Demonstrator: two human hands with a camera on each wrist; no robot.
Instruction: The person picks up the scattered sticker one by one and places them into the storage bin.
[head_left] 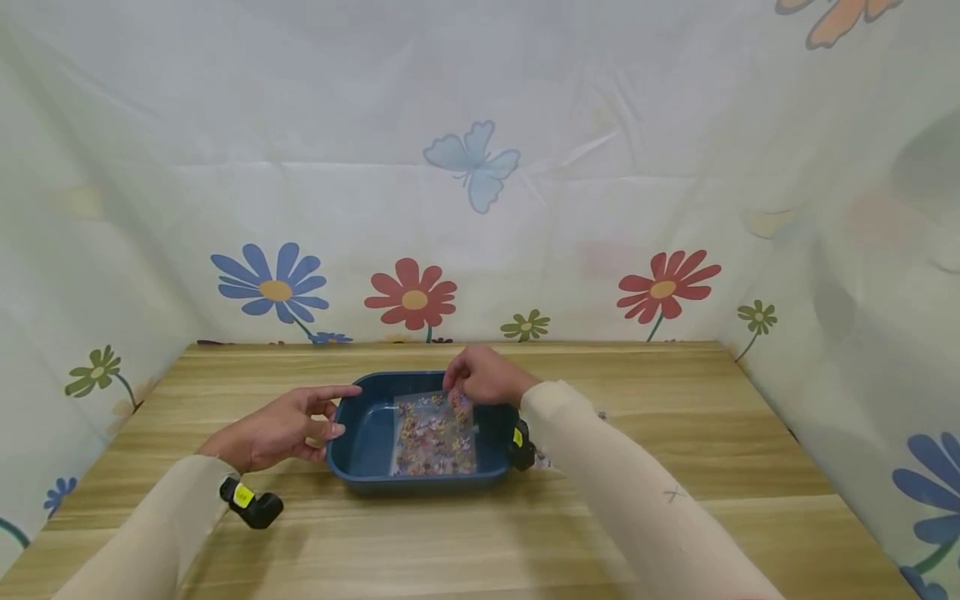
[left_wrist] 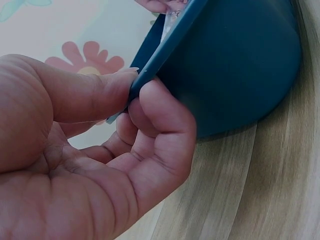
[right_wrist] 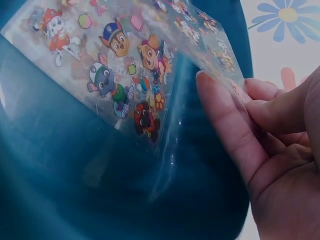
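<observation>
A dark blue basin stands on the table. My left hand grips its left rim; in the left wrist view the thumb and curled fingers of that hand pinch the basin's edge. Clear sheets with cartoon dog stickers lie inside the basin. Over its back right part, my right hand pinches the edge of a sticker sheet between thumb and fingers, and that sheet is lifted at an angle. Another sheet shows beside it in the right wrist view.
The basin rests on a wood-grain table. Small pieces of something printed lie right of the basin, partly hidden by my right forearm. A pale curtain with flowers and a butterfly hangs behind and at both sides.
</observation>
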